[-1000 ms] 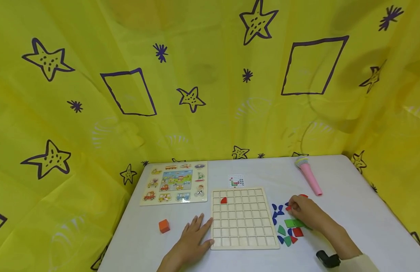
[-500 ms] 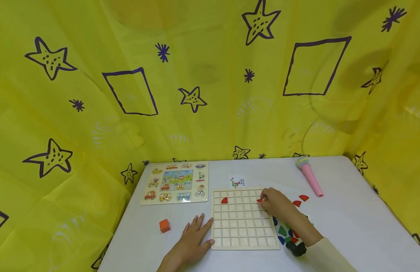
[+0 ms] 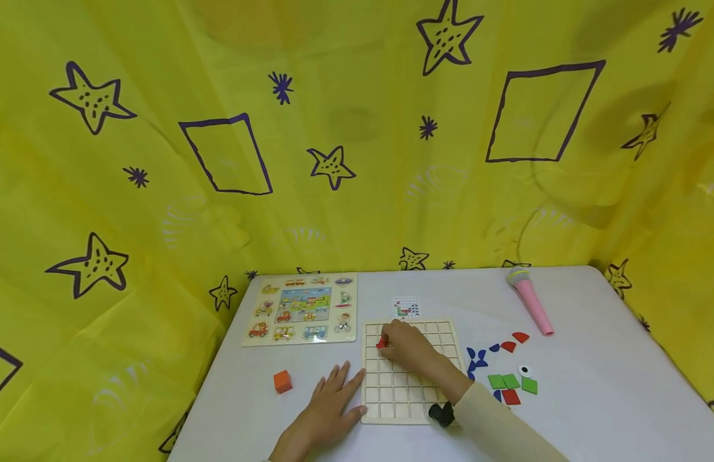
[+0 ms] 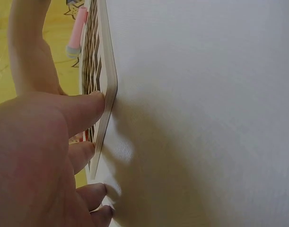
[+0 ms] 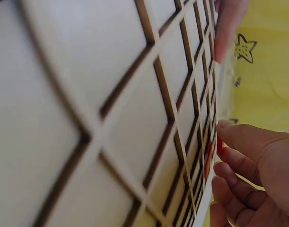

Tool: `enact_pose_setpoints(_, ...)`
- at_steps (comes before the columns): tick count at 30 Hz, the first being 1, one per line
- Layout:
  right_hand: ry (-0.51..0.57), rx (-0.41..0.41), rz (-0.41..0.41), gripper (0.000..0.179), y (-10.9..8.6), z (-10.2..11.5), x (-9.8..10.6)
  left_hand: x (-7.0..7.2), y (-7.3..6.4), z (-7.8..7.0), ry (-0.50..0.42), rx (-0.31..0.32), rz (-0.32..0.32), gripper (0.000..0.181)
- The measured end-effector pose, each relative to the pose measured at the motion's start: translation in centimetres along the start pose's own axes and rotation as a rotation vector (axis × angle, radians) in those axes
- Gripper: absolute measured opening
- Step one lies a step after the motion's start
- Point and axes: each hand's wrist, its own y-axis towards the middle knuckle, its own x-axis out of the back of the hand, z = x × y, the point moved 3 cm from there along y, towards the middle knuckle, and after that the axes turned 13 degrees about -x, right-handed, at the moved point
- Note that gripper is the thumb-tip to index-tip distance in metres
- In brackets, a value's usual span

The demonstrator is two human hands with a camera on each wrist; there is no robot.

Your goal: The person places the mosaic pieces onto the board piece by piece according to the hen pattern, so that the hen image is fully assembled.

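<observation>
— As the head view shows, your right hand (image 3: 413,350) is over the grid board (image 3: 386,394), far left.

— Left wrist: your left hand (image 4: 38,153), fingers relaxed, touches its edge.

— Right wrist: you pinch a red piece (image 5: 220,144) there, seemingly placing it; probably lower, then release.

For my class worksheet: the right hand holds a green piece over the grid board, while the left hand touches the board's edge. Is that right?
The colour is wrong: the right wrist view shows a red piece, not green, in the right hand over the grid board. The left hand does touch the board's edge.
</observation>
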Motion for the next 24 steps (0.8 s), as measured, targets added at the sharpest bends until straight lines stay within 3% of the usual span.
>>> enact_pose_setpoints(7, -0.025, 0.037, -0.012, 0.017, 0.6, 1.3, -1.4, -0.3, 0.3, 0.2, -0.018, 0.014, 0.019, 0.070)
enact_pose_setpoints(16, -0.015, 0.010, 0.047, 0.018, 0.7, 1.2, -1.4, -0.2, 0.3, 0.3, -0.008, 0.003, 0.016, 0.070)
enact_pose_setpoints(24, -0.021, 0.038, 0.021, 0.013, 0.6, 1.5, -1.5, -0.1, 0.2, 0.3, 0.001, 0.000, 0.014, 0.069)
